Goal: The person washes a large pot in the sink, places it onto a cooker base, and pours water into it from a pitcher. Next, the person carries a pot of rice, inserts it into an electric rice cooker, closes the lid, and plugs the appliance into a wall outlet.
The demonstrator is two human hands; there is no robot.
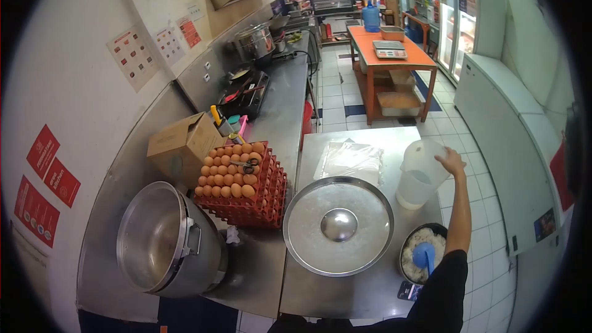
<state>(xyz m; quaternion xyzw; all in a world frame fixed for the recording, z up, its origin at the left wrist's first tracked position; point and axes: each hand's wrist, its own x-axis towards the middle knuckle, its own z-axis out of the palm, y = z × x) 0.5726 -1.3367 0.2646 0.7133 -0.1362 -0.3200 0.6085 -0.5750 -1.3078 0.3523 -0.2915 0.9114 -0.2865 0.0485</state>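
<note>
My right hand [453,161] reaches forward over the right side of the steel table, its fingers closed at the upper right side of a translucent plastic pitcher [414,188]. Whether it grips a handle or the rim is hard to make out. Nearer to me, below my forearm, stands a dark pot of white rice [412,248] with a blue scoop [423,255] lying in it. Left of the pitcher is a large round metal lid [339,253], and behind that lies a stack of clear plastic sheets or bags [350,161]. My left hand is out of view.
Stacked red trays of brown eggs [229,179], scissors [248,164] on top, stand left of the lid. Further left are a large aluminium pot [206,259] and a cardboard box [185,145]. A phone [408,291] lies by the rice. An orange table [419,55] and chest freezer [493,148] stand beyond.
</note>
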